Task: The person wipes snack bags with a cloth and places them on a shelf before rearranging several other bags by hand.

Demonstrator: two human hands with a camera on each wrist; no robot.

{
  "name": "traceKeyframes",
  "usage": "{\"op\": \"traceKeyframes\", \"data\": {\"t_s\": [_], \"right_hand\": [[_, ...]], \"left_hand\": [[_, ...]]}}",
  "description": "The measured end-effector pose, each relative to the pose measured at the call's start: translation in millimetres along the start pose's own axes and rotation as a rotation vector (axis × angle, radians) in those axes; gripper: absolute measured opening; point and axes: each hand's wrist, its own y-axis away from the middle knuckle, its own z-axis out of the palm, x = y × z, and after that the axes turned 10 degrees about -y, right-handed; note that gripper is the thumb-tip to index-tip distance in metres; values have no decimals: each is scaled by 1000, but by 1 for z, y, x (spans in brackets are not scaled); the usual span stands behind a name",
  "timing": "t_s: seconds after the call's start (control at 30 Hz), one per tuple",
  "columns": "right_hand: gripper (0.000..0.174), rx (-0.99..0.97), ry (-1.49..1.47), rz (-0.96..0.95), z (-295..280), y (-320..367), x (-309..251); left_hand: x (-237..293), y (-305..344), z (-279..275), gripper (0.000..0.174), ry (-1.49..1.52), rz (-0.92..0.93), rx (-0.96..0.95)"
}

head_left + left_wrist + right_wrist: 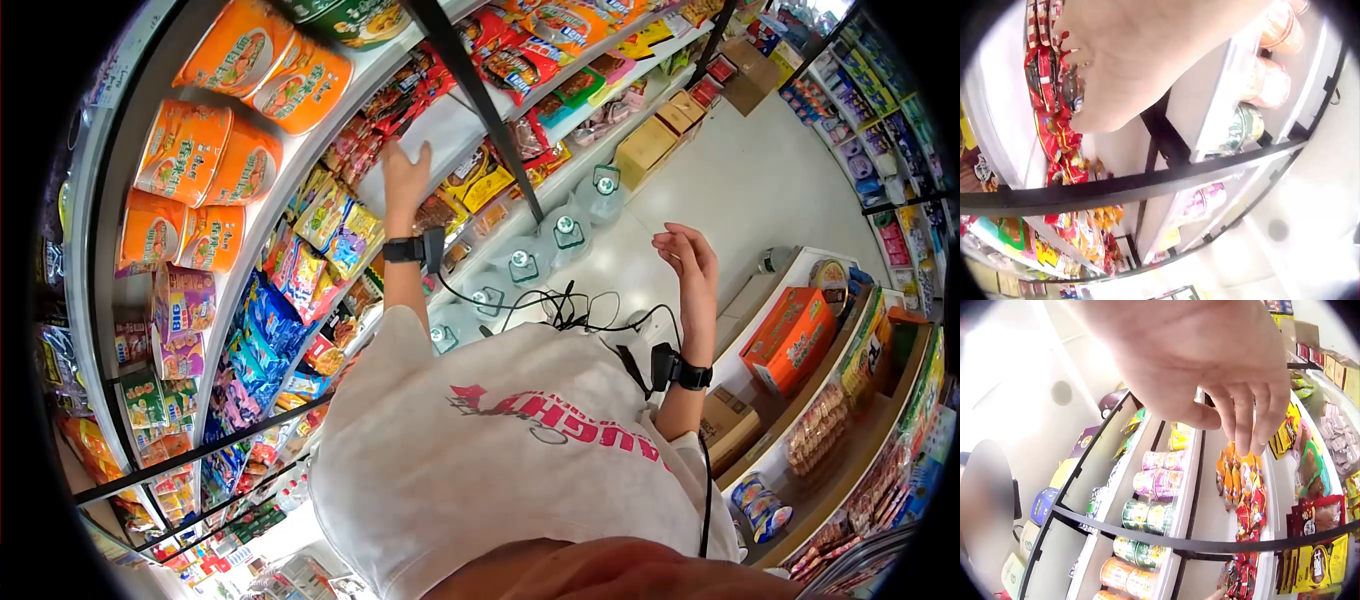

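Observation:
In the head view my left hand (405,180) reaches into the shelf at the red snack packets (365,150), thumb standing apart from the fingers. The left wrist view has this hand (1122,62) right at the dark red packets (1044,78), its fingertips mostly hidden. My right hand (692,260) is raised over the aisle away from the shelf, fingers loosely bent and holding nothing. Seen in the right wrist view, the right hand (1210,375) hangs relaxed, overlapping orange and red packets (1247,487) on the shelf beyond.
Orange instant noodle tubs (185,150) fill the upper shelf. Large water bottles (525,262) line the floor under the rack. A dark rack post (490,110) crosses near the left hand. Behind the right arm stands a shelf with an orange box (790,340). Cables (570,310) hang between the wrists.

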Motion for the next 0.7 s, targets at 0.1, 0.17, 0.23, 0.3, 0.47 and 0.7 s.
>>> {"op": "traceKeyframes", "data": {"t_s": [0.1, 0.17, 0.23, 0.3, 0.47, 0.7], "right_hand": [[31, 53, -31, -27, -32, 4, -12], [31, 62, -24, -43, -61, 8, -23], [30, 84, -18, -45, -88, 7, -35], [29, 105, -26, -58, -116, 6, -42], [29, 159, -53, -64, -155, -11, -37], [28, 76, -32, -6, -109, -28, -36]], "left_hand": [[-66, -34, 32, 65, -179, -176, -164], [-86, -47, 39, 69, -207, -272, -319], [-73, -51, 27, 69, -172, -344, -393], [-57, -42, 21, 50, 14, -517, -132], [-84, -45, 56, 38, 397, -636, 306], [-151, -79, 82, 48, 652, -920, 461]]}}
